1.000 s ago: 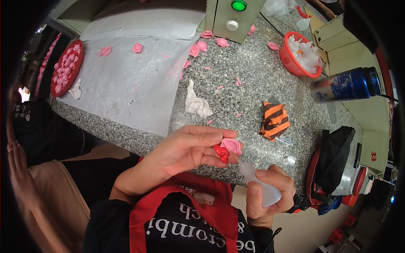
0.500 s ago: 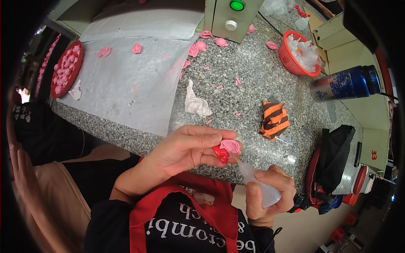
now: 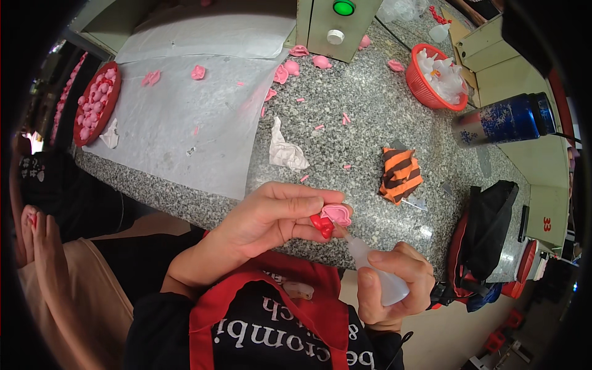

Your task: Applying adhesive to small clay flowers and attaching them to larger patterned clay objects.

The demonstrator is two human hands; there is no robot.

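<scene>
My left hand [image 3: 271,219] pinches a small pink piece [image 3: 337,213] with a red part [image 3: 322,224] under it, held just over the near edge of the speckled granite counter [image 3: 370,123]. My right hand [image 3: 394,285] grips a small translucent squeeze bottle [image 3: 376,271], its thin nozzle pointing up-left and touching the pink and red piece. Both hands are close together, above my red apron.
A white sheet [image 3: 185,117] covers the counter's left part, with a red tray of pink pieces [image 3: 95,102] at its edge. An orange-and-black striped cloth [image 3: 401,174], crumpled tissue [image 3: 285,151], red basket [image 3: 435,77], blue bottle [image 3: 502,120], grey box with green button [image 3: 333,24] and black bag [image 3: 487,237] stand around. Another person's hand [image 3: 37,240] shows at the left.
</scene>
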